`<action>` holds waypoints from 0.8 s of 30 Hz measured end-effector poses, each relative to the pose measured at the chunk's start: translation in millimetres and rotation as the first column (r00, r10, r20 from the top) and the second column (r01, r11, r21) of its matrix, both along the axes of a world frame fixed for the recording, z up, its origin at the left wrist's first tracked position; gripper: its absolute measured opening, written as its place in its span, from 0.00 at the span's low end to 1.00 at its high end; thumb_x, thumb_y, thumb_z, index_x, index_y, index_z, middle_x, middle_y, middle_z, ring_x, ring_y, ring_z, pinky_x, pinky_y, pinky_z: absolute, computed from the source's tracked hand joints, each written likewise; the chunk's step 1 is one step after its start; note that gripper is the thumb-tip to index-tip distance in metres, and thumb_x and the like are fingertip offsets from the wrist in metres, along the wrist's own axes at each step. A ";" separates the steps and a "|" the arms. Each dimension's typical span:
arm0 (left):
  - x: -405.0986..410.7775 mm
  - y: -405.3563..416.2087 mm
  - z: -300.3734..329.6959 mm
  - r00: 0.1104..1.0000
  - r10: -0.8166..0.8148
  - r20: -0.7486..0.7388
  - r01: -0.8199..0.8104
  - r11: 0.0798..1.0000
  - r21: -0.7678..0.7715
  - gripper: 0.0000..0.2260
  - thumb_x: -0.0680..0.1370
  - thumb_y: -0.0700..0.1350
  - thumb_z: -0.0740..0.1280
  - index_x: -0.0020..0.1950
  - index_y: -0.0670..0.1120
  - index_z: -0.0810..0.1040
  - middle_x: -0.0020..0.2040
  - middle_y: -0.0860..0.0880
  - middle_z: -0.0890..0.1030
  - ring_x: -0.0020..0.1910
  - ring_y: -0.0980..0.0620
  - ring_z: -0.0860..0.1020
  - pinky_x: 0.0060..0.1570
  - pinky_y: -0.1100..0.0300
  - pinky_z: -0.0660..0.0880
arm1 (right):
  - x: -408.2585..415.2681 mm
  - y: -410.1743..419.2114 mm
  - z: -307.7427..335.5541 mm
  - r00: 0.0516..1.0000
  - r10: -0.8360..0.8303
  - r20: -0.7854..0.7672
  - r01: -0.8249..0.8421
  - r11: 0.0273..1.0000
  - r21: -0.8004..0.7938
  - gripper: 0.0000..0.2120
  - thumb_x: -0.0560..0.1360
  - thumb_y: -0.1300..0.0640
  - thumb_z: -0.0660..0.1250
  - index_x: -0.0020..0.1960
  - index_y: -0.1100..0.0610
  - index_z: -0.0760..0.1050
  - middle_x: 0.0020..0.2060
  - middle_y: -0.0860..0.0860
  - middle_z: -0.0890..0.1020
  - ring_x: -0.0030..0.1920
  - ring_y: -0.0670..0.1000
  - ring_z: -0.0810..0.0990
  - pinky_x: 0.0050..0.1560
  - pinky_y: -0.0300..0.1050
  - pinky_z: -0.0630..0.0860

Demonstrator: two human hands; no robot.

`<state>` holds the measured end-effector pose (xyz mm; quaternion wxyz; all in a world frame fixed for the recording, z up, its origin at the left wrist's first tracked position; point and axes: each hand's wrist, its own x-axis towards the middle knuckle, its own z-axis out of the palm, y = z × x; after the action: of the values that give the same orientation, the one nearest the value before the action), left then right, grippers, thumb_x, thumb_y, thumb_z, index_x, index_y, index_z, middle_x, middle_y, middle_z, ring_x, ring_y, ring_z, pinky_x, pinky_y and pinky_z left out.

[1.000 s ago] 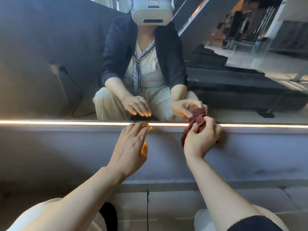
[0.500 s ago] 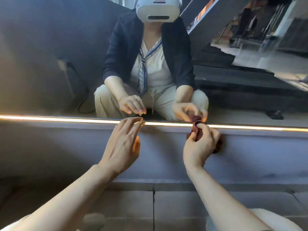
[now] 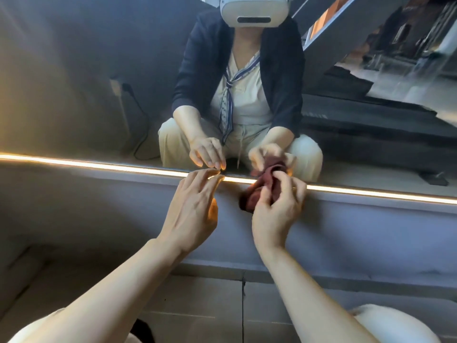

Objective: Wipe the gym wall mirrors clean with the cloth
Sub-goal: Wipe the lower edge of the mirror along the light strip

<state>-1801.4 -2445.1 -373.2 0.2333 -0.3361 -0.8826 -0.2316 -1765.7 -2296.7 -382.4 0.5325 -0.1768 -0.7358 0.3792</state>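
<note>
The wall mirror point(image 3: 99, 82) fills the upper half of the head view and shows my crouching reflection. Along its bottom edge runs a glowing light strip point(image 3: 99, 165). My right hand point(image 3: 277, 209) grips a bunched dark red cloth point(image 3: 257, 194) and holds it against the mirror's lower edge, over the strip. My left hand point(image 3: 195, 209) is just left of it, fingers straight, with the fingertips at the strip and nothing in it.
Below the mirror a grey wall base point(image 3: 371, 231) drops to a tiled floor point(image 3: 197, 305). My knees show at the bottom corners. The mirror reflects a cable and socket point(image 3: 128, 95) at left and gym equipment at upper right.
Both hands have edged rightward along the mirror's bottom edge. My right hand has bunched the cloth and keeps it at the strip; my left fingertips have come up to the strip.
</note>
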 end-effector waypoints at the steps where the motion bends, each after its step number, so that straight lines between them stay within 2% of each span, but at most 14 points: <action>1: -0.7 -0.3 -0.1 1.000 -0.006 -0.003 0.006 1.000 0.003 0.26 0.70 0.31 0.72 0.67 0.39 0.76 0.65 0.42 0.76 0.64 0.43 0.73 0.65 0.51 0.70 | -1.5 -8.5 -2.7 0.995 0.093 0.034 -0.095 0.994 0.055 0.16 0.69 0.74 0.68 0.54 0.63 0.81 0.53 0.57 0.76 0.53 0.46 0.72 0.60 0.22 0.61; 3: -2.4 -1.7 0.4 1.000 -0.008 -0.004 0.008 1.000 0.012 0.25 0.70 0.32 0.72 0.67 0.39 0.76 0.65 0.41 0.76 0.64 0.43 0.72 0.65 0.51 0.69 | -2.0 -10.3 -1.9 0.985 0.163 0.051 -0.166 0.985 0.056 0.16 0.67 0.74 0.70 0.52 0.62 0.82 0.50 0.53 0.76 0.51 0.42 0.73 0.58 0.21 0.63; 5: -3.7 -4.4 0.5 1.000 -0.008 -0.011 0.008 1.000 0.022 0.25 0.69 0.31 0.72 0.66 0.39 0.76 0.64 0.41 0.76 0.63 0.43 0.72 0.66 0.54 0.66 | 0.0 -0.7 3.0 0.999 0.034 -0.031 -0.035 0.999 -0.033 0.15 0.67 0.72 0.69 0.52 0.63 0.81 0.50 0.56 0.77 0.53 0.48 0.74 0.58 0.25 0.65; 7: -4.0 -8.4 -0.2 1.000 -0.006 -0.021 0.007 0.999 0.032 0.25 0.69 0.31 0.72 0.66 0.39 0.76 0.64 0.41 0.76 0.62 0.43 0.72 0.65 0.55 0.67 | 2.1 15.3 10.9 0.980 -0.171 -0.105 0.150 0.971 -0.187 0.14 0.68 0.72 0.68 0.54 0.64 0.77 0.53 0.62 0.76 0.54 0.54 0.73 0.59 0.29 0.67; 9: -2.7 -14.6 -1.4 1.000 0.002 -0.030 -0.001 1.000 0.028 0.25 0.69 0.31 0.73 0.66 0.39 0.76 0.64 0.42 0.77 0.62 0.45 0.72 0.63 0.52 0.71 | 1.7 25.9 19.6 0.944 -0.305 -0.130 0.253 0.916 -0.311 0.13 0.70 0.73 0.66 0.54 0.66 0.75 0.55 0.64 0.74 0.54 0.54 0.72 0.57 0.26 0.65; 10: -2.3 -18.6 -2.6 0.999 0.006 -0.032 -0.005 1.000 0.023 0.25 0.69 0.31 0.73 0.66 0.39 0.76 0.64 0.42 0.77 0.61 0.45 0.72 0.63 0.52 0.72 | 0.2 24.0 21.7 0.937 -0.327 -0.127 0.274 0.908 -0.316 0.13 0.70 0.73 0.66 0.54 0.67 0.76 0.55 0.65 0.75 0.54 0.54 0.72 0.56 0.23 0.63; 12: -2.0 -28.7 -5.7 1.000 0.014 -0.024 -0.014 1.000 0.006 0.26 0.68 0.31 0.73 0.66 0.39 0.76 0.63 0.41 0.77 0.61 0.45 0.71 0.64 0.54 0.69 | -5.8 2.3 18.0 0.956 -0.271 -0.111 0.241 0.944 -0.225 0.13 0.69 0.72 0.67 0.53 0.66 0.78 0.55 0.64 0.76 0.55 0.55 0.73 0.57 0.25 0.62; 14: -2.0 -41.7 -8.6 0.999 0.048 -0.003 -0.048 0.999 -0.015 0.26 0.68 0.31 0.73 0.67 0.38 0.76 0.64 0.41 0.77 0.62 0.43 0.72 0.65 0.53 0.68 | -11.4 -35.3 9.2 0.994 -0.079 -0.079 0.076 0.996 -0.044 0.14 0.68 0.72 0.69 0.53 0.65 0.80 0.55 0.63 0.77 0.56 0.55 0.74 0.61 0.27 0.62; 16: -2.0 -54.8 -9.9 0.995 0.093 0.023 -0.092 0.995 -0.029 0.27 0.68 0.31 0.73 0.67 0.37 0.76 0.64 0.40 0.77 0.62 0.42 0.73 0.64 0.49 0.71 | -13.0 -67.0 -0.9 0.988 0.151 0.019 -0.152 0.983 0.102 0.17 0.67 0.73 0.69 0.55 0.65 0.81 0.55 0.60 0.77 0.57 0.51 0.73 0.64 0.27 0.63; 18: -2.0 -66.1 -10.0 0.991 0.126 0.044 -0.125 0.992 -0.015 0.27 0.68 0.31 0.74 0.67 0.36 0.76 0.64 0.39 0.77 0.62 0.40 0.74 0.63 0.46 0.73 | -13.0 -75.8 -3.4 0.968 0.244 0.064 -0.250 0.960 0.122 0.19 0.67 0.76 0.69 0.56 0.65 0.82 0.55 0.58 0.79 0.57 0.49 0.74 0.64 0.27 0.64; 20: -1.3 -74.1 -8.7 0.991 0.126 0.054 -0.127 0.992 0.014 0.27 0.69 0.30 0.74 0.67 0.36 0.75 0.64 0.39 0.77 0.61 0.39 0.74 0.62 0.45 0.74 | -9.9 -69.3 1.8 0.988 0.153 0.014 -0.154 0.986 0.062 0.19 0.66 0.77 0.70 0.55 0.65 0.82 0.54 0.58 0.79 0.56 0.49 0.75 0.63 0.25 0.64; 22: -0.5 -78.5 -6.1 0.992 0.119 0.048 -0.121 0.992 0.046 0.27 0.69 0.30 0.74 0.67 0.36 0.75 0.64 0.39 0.77 0.61 0.39 0.74 0.61 0.45 0.74 | -6.6 -57.7 14.3 0.997 -0.051 -0.057 0.044 0.992 -0.116 0.19 0.67 0.76 0.70 0.55 0.63 0.80 0.55 0.59 0.76 0.57 0.52 0.74 0.61 0.26 0.64; 24: 1.3 -77.3 -3.5 0.992 0.121 0.047 -0.125 0.989 0.081 0.26 0.70 0.31 0.73 0.68 0.37 0.75 0.65 0.39 0.77 0.61 0.39 0.75 0.61 0.46 0.74 | -6.0 -54.3 24.6 0.982 -0.183 -0.037 0.165 0.944 -0.287 0.19 0.69 0.76 0.68 0.56 0.62 0.78 0.57 0.58 0.73 0.58 0.55 0.74 0.57 0.27 0.63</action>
<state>-1800.2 -2522.4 -376.6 0.2426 -0.2660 -0.8959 -0.2603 -1771.7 -2351.0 -357.9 0.5561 -0.3034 -0.6385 0.4371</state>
